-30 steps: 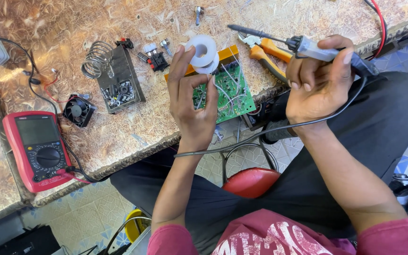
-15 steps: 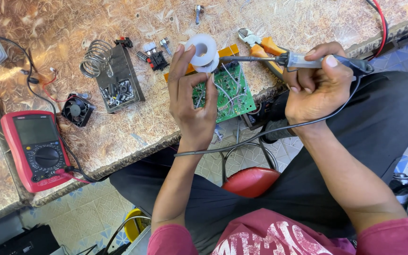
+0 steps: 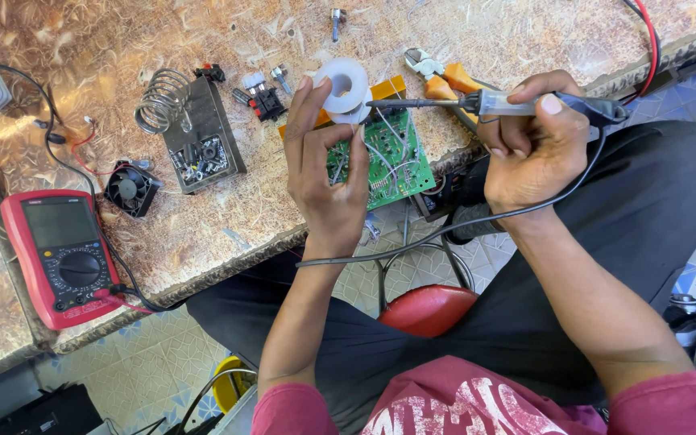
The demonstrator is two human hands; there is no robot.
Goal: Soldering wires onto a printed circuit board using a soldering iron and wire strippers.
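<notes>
My left hand (image 3: pixel 325 173) holds a white spool of solder wire (image 3: pixel 343 85) between its fingertips, above a green circuit board (image 3: pixel 392 161) that lies at the bench's front edge. My right hand (image 3: pixel 535 145) grips a soldering iron (image 3: pixel 477 103) with a grey-blue handle. Its metal tip points left and nearly touches the spool. The iron's black cord (image 3: pixel 461 225) runs under both wrists.
A red multimeter (image 3: pixel 62 256) lies at the left with leads plugged in. A small black fan (image 3: pixel 131 188), a soldering stand with a coil spring (image 3: pixel 191 129), orange-handled cutters (image 3: pixel 445 76) and small parts sit on the speckled bench (image 3: pixel 227 217). A red stool (image 3: pixel 428 310) stands below.
My right hand lowered the soldering iron and swung its tip left until it reached the solder spool. My left hand kept the spool over the board.
</notes>
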